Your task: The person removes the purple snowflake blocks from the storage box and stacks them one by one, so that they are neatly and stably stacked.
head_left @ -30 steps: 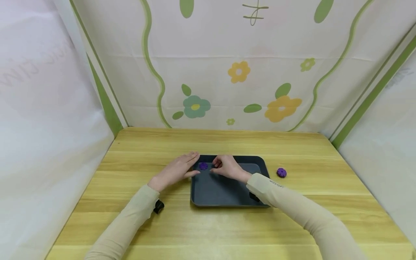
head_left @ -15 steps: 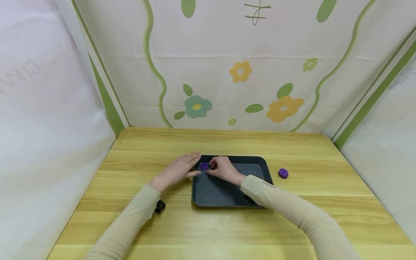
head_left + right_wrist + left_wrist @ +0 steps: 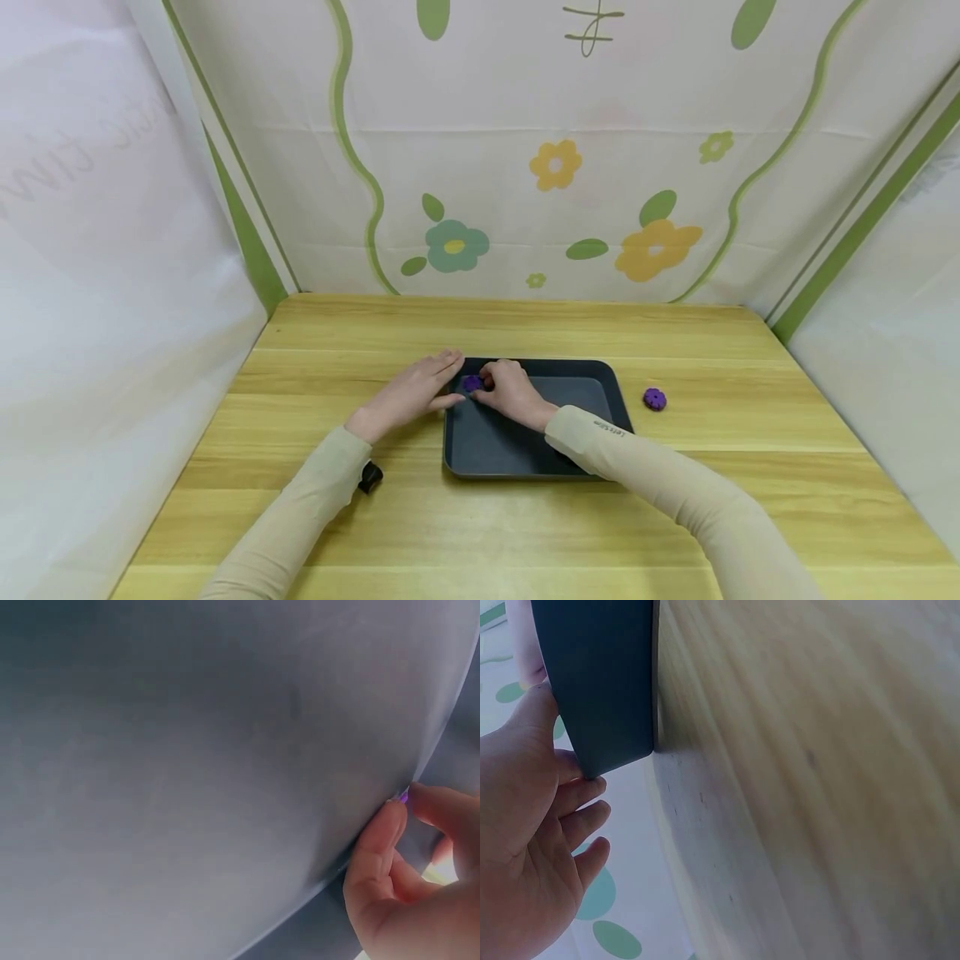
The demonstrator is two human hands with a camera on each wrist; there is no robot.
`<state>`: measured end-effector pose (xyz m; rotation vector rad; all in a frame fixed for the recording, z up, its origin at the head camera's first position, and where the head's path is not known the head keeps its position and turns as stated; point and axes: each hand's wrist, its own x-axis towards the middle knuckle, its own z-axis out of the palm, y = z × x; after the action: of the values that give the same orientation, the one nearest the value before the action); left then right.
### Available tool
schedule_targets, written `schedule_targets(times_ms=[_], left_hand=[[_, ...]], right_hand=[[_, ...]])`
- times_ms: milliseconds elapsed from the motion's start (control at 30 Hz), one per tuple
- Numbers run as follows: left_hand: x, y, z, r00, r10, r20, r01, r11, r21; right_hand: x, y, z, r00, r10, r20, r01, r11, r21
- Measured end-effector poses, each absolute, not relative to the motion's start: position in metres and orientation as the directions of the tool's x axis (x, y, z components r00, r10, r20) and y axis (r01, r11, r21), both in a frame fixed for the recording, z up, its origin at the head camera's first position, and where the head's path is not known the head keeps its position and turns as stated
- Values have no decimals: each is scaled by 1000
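A purple notched disc (image 3: 472, 383) lies in the far left corner of a dark rectangular baking tray (image 3: 510, 454). My right hand (image 3: 516, 396) reaches into the tray and pinches the disc at its right side. In the right wrist view, only a sliver of the purple disc (image 3: 404, 797) shows between thumb and finger of the right hand (image 3: 401, 877). My left hand (image 3: 408, 392) rests at the tray's far left corner, its fingers extended. The left wrist view has the left hand (image 3: 525, 817) touching the outer wall of the tray (image 3: 600, 675), fingers loosely bent.
A second purple notched piece (image 3: 655, 400) lies on the wooden table (image 3: 480, 542), right of the tray. A white curtain (image 3: 495, 167) with printed flowers hangs behind the table, and pale sheets flank both sides. A small black object (image 3: 370, 477) sits by the left cuff.
My right hand has moved left across the tray until its fingertips met the purple disc. The left hand keeps its place at the tray's corner.
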<state>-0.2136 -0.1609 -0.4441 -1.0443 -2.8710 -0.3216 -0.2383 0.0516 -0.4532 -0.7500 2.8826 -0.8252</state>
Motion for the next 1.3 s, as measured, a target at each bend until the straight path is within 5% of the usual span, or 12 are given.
schedule_targets(times_ms=[1300], left_hand=[[-214, -160, -446, -747, 635, 199, 665, 723, 187]], right_hand=[[-235, 39, -453, -859, -500, 112, -485, 723, -492]])
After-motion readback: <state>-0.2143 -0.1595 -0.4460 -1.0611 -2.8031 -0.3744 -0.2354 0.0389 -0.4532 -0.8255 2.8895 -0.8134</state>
